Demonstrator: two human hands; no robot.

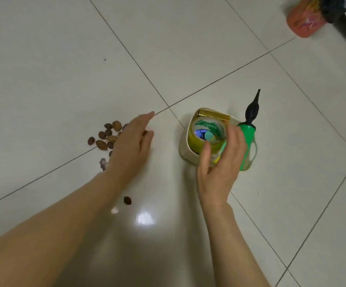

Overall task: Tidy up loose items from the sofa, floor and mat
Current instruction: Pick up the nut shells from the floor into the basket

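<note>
Nearest us, our two bare forearms reach out over the pale tiled floor (43, 59). Our left hand (130, 139) hovers low with fingers fairly straight and loosely spread; a small brown piece shows between them, though we cannot tell whether it is pinched or merely lying underneath. Just left of that hand, and partly under it, sits a cluster of nut shells (105, 136), with a jagged fragment (103, 163) closer to us beside the wrist. Between our forearms lie one stray brown shell (127, 200) and a pale bit (114, 210).

Farther right, our right hand (219, 162) curls around the near side of a roll of tape (206, 133) resting in the top of a cream container (185, 150), thumb on the roll's near rim. Touching that hand's right edge is a green bottle (247, 139) with a black pointed nozzle. Far beyond our right hand sits an orange bag (304, 19).

We judge the step to be gathering the shells. Doing it well means sweeping the cluster together with the left palm first, then lifting it in one scoop, and not forgetting the two strays near our arms. Open tile lies all around the left hand, so sweeping room is generous; the right side is crowded, and a careless elbow could tip the bottle.
</note>
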